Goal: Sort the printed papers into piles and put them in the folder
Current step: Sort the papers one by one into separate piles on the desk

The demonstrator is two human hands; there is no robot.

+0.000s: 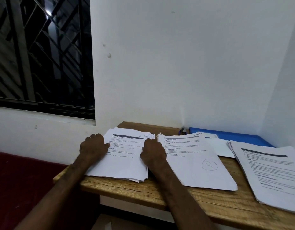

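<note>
Three piles of printed papers lie on a wooden table (143,191). The left pile (125,156) is a thick, slightly fanned stack. My left hand (93,147) rests on its left edge with fingers curled over the side. My right hand (152,153) presses on its right edge, between it and the middle pile (193,163), whose top sheet bears a circled handwritten mark. The right pile (272,173) lies near the table's right side. A blue folder (234,136) lies flat at the back against the wall, partly under loose sheets.
A small dark stapler (183,130) stands at the back beside the folder. White walls close the table in behind and on the right. A barred window (42,52) is at upper left. A dark red surface (19,176) lies left of the table.
</note>
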